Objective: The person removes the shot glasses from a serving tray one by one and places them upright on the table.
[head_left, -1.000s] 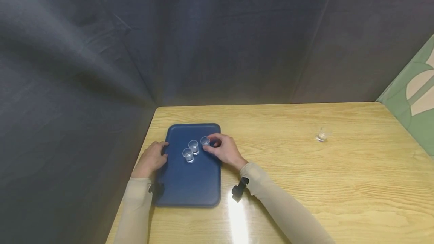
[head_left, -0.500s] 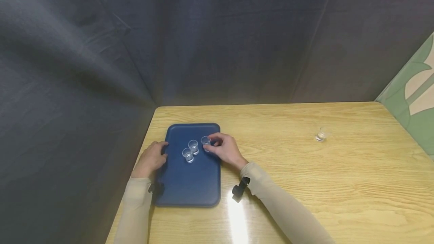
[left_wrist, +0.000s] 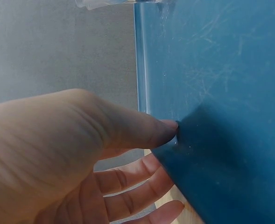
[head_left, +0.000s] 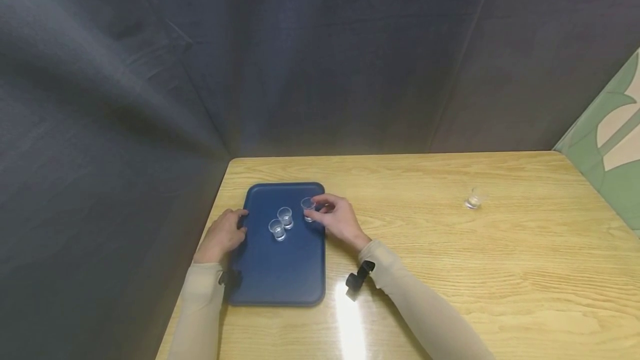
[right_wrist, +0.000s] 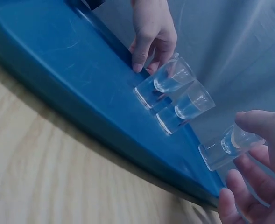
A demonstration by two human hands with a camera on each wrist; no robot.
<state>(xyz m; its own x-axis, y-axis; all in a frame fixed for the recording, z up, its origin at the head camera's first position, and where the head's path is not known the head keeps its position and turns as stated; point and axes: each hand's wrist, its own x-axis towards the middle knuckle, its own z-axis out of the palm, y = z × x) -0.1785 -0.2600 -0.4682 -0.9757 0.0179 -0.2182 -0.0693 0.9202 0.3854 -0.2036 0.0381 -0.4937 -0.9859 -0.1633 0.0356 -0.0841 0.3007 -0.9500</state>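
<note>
A blue tray (head_left: 280, 271) lies at the table's left edge. Two small clear glasses (head_left: 285, 217) (head_left: 277, 229) stand upright on its far half. My right hand (head_left: 320, 211) pinches a third clear glass (head_left: 307, 204) between thumb and fingers, near the tray's right rim. In the right wrist view this glass (right_wrist: 223, 148) hangs tilted just above the tray (right_wrist: 58, 60), beside the other two glasses (right_wrist: 167, 84). My left hand (head_left: 223, 233) rests at the tray's left rim, thumb (left_wrist: 146, 128) pressing on the rim (left_wrist: 142, 70), its fingers lying straight beside it.
A fourth small clear glass (head_left: 474, 198) stands alone on the wooden table (head_left: 450, 271) at the far right. Dark cloth walls close in the left and back sides. A green patterned panel (head_left: 615, 143) borders the right.
My right hand has carried the third glass slightly up and to the right, away from the other two. The left hand and the tray have stayed put.
</note>
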